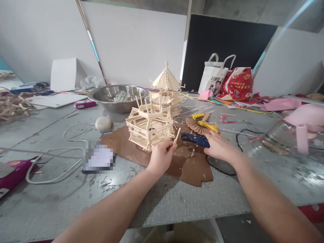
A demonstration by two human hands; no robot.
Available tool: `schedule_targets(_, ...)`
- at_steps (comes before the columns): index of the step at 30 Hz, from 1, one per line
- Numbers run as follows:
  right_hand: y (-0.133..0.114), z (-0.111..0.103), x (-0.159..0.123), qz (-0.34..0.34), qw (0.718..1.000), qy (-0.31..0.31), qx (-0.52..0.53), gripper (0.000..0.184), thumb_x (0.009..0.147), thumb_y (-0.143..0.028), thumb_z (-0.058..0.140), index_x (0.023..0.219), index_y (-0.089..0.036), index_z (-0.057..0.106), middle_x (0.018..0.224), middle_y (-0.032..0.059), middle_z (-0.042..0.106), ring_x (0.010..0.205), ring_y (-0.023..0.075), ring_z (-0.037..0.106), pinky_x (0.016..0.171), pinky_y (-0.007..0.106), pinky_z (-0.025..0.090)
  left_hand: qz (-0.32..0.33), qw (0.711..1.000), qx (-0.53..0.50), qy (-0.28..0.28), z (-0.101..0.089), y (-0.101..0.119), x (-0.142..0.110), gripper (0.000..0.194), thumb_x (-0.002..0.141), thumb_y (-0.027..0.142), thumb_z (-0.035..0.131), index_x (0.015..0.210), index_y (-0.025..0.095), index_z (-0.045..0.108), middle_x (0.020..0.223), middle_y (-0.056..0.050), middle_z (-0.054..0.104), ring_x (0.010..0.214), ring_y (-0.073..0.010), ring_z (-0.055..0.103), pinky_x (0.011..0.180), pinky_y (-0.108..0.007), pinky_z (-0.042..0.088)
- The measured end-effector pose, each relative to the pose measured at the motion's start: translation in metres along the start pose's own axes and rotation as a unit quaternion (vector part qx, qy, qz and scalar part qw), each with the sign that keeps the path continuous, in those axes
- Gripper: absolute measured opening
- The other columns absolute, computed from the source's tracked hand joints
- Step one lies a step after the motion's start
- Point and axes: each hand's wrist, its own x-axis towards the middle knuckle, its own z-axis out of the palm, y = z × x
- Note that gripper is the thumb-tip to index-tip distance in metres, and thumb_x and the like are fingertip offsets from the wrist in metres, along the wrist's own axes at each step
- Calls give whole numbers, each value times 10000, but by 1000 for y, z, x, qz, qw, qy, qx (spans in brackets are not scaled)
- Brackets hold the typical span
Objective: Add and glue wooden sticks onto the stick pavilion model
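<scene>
My left hand (pixel 162 156) pinches a short wooden stick (pixel 177 135) beside a six-sided frame (pixel 149 126) built of thin sticks. Upright pieces stick out of the top of that frame. It rests on a brown leaf-shaped mat (pixel 187 168). Over the mat's right side, my right hand (pixel 219 145) is closed around the near end of a dark blue hand tool (pixel 194 139), whose exact kind I cannot make out. A stick tower with a pointed roof (pixel 166 79) stands just behind the frame.
A steel basin (pixel 118 98) is at the back left, with a white rounded object (pixel 103 124) nearer. Yellow tools (pixel 209 126) and a folded paper fan (pixel 193 125) lie near my right hand. Further right stands a clear jug (pixel 278 138). Cables cross the left side near a magenta device (pixel 16 173).
</scene>
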Motion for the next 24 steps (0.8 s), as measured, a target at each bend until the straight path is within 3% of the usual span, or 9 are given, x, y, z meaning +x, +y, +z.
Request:
schedule_targets(3, -4, -1, 0, 34, 998, 48, 13, 457, 644, -176, 459, 1101, -169, 476, 1041, 112, 536, 898, 244, 525, 689, 314, 381, 29, 998, 30, 40, -2, 2, -1, 224, 757, 267, 442, 599, 162, 562, 487, 45, 455, 494, -77, 410, 509, -180, 318)
schedule_targets(6, -7, -1, 0, 25, 995, 87, 46, 482, 639, -165, 470, 1121, -174, 463, 1047, 94, 557, 923, 232, 521, 719, 306, 382, 36, 997, 48, 58, -4, 1, -1, 205, 757, 255, 450, 622, 163, 574, 491, 42, 477, 482, -76, 426, 500, -177, 318)
schedule_targets(16, -26, 1, -10, -67, 991, 56, 97, 489, 663, -186, 488, 1151, -185, 457, 1058, 82, 575, 933, 222, 526, 753, 311, 378, 54, 990, 102, 83, -4, -1, 0, 179, 755, 225, 460, 633, 169, 579, 524, 21, 549, 504, -95, 490, 511, -187, 342)
schedule_targets(24, -33, 2, -13, -69, 992, 52, 92, 504, 667, -206, 480, 1168, -173, 430, 1083, 84, 558, 952, 232, 523, 756, 316, 379, 119, 984, 101, 83, -4, -1, 0, 135, 746, 158, 461, 683, 171, 580, 614, 0, 594, 591, -115, 545, 558, -194, 380)
